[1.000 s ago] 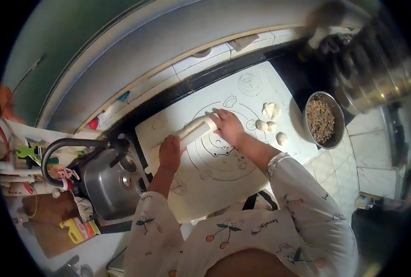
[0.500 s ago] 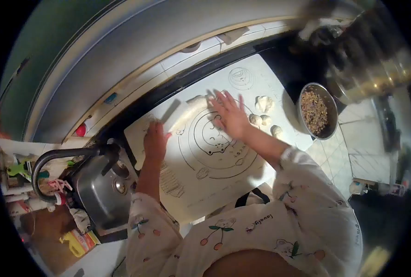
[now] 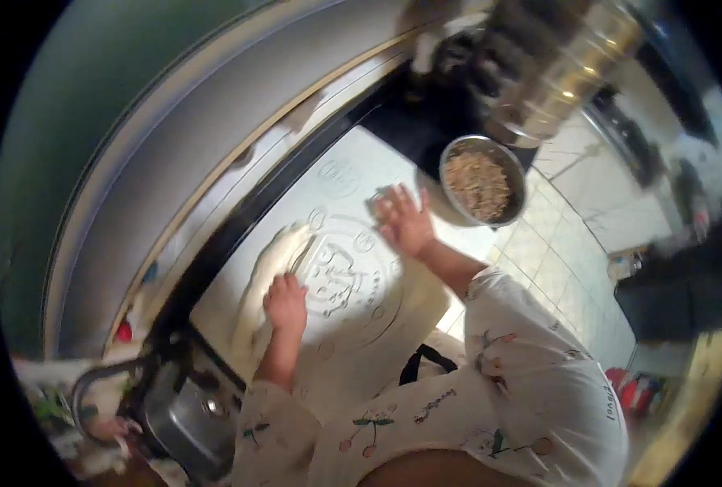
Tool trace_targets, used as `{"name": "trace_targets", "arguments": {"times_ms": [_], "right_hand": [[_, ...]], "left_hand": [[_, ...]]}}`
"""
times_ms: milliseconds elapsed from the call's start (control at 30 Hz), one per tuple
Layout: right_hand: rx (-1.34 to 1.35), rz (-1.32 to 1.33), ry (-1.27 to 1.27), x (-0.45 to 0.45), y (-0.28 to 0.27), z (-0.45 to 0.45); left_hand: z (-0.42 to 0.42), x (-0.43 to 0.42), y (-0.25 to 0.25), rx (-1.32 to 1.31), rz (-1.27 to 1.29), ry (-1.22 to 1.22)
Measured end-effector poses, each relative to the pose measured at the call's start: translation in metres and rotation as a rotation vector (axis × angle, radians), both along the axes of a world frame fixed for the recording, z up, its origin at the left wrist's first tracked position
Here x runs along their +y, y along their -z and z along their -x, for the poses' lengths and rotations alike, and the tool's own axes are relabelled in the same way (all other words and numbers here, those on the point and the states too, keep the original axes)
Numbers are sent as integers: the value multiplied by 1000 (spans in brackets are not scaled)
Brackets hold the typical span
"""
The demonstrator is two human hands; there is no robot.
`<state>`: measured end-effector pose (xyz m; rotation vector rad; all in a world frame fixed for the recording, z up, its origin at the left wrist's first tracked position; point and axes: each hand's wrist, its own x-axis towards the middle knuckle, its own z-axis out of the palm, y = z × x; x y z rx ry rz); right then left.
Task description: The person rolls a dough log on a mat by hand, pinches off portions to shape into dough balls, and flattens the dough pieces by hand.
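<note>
Head view, work status: long dough roll [image 3: 267, 272] lies L of ctr. in the frame, on the printed white mat [image 3: 361, 158]; it runs diagonally from near ctr. down toward lower L. Step in hand (judged): handling the roll on the mat, i.e. positioning or shaping it; motion blur prevents a finer reading.

L hand [image 3: 286, 304]: L of ctr., at the R edge of the roll. Fingers bent, close tog. Grip: can't confirm whether the fingertips press the dough, pinch it or only rest beside it.

R hand [image 3: 409, 223]: R of ctr., slightly above mid-height, over the mat. Grip: fingers spread apart, nothing seen clasped. Anything under the palm is hidden. Well apart from the roll.

Adjacent equip.: metal bowl [image 3: 517, 195] w/ chopped mixture [image 3: 478, 183], upper R of ctr., near the R hand; metal pot [image 3: 568, 73], upper R; sink [image 3: 186, 430] and faucet [image 3: 105, 372], lower L.

Next move, reqs. (judged): two-handed work on the roll calls for the R hand to cross toward frame L and for contact spread along the dough's length. Apply light, even pressure; soft dough will prob. stretch or thin if loaded at one end only. For work at the R side of the mat, maintain clearance to the bowl.
</note>
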<state>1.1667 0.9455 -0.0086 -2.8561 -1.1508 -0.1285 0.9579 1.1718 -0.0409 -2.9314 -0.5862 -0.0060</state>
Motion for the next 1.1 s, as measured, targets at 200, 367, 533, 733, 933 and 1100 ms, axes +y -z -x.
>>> {"name": "trace_targets", "arguments": {"times_ms": [200,367,533,733,933,1100], "right_hand": [[198,-423,-351,-41,-27,50],[320,-640,-403,-111,-28,83],[388,-696,-104,-216,-32,64],[386,-919,233,-359,-47,-2],[293,-957,306,-476,-46,-86],[382,-1127,331,-515,-47,-187]], "left_hand": [[12,-7,-6,-100,118,-7],[32,-14,-4,-320,123,-6],[31,-76,-32,-430,185,-129],[-42,-244,-45,-734,541,-20],[-140,-398,-81,-538,745,253],[-216,-454,-92,-523,819,372]]}}
